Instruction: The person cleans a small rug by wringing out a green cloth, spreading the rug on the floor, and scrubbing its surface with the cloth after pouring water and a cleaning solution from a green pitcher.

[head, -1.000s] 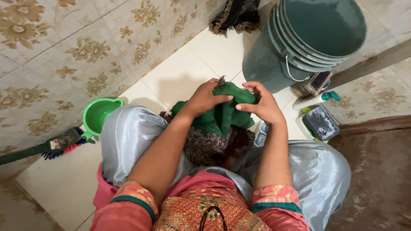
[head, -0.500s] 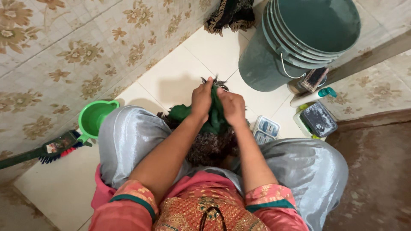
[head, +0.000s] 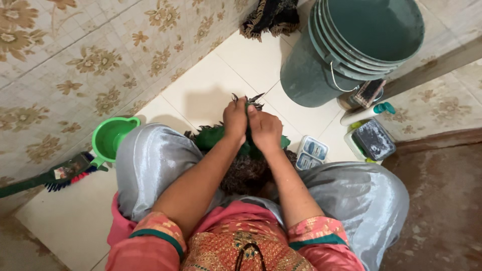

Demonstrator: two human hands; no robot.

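The head view looks straight down on a person squatting on a pale tiled floor [head: 251, 65], knees in shiny grey trousers spread to either side. Both hands meet in the middle, in front of the knees. The left hand [head: 235, 119] and the right hand [head: 265, 129] press side by side, thumbs nearly touching, and both are clenched around a dark green cloth [head: 213, 138]. The cloth is bunched tight inside the fists: a few dark, ragged tips stick up past the fingertips on the far side, while the greater part spills out below and to the left of the left wrist. A smaller green fold shows just beyond the right hand on its outer side. Under the hands and the green cloth lies a brown, coarse-textured bundle [head: 248, 173], partly hidden by the forearms; whether the green cloth is joined to it I cannot tell.

Around the hands: a bright green mug [head: 111, 136] stands by the left knee, with a brush [head: 60, 175] with a dark green handle lying just beside it against the floral wall tiles. A stack of large grey-green buckets [head: 361, 45] sits far right, well apart from the hands. Near the right knee lie a small blue-and-white packet [head: 309, 153], a dark soap dish [head: 372, 140] and a white bottle with a teal cap [head: 369, 113]. A dark fringed rag [head: 271, 17] rests at the top by the wall.
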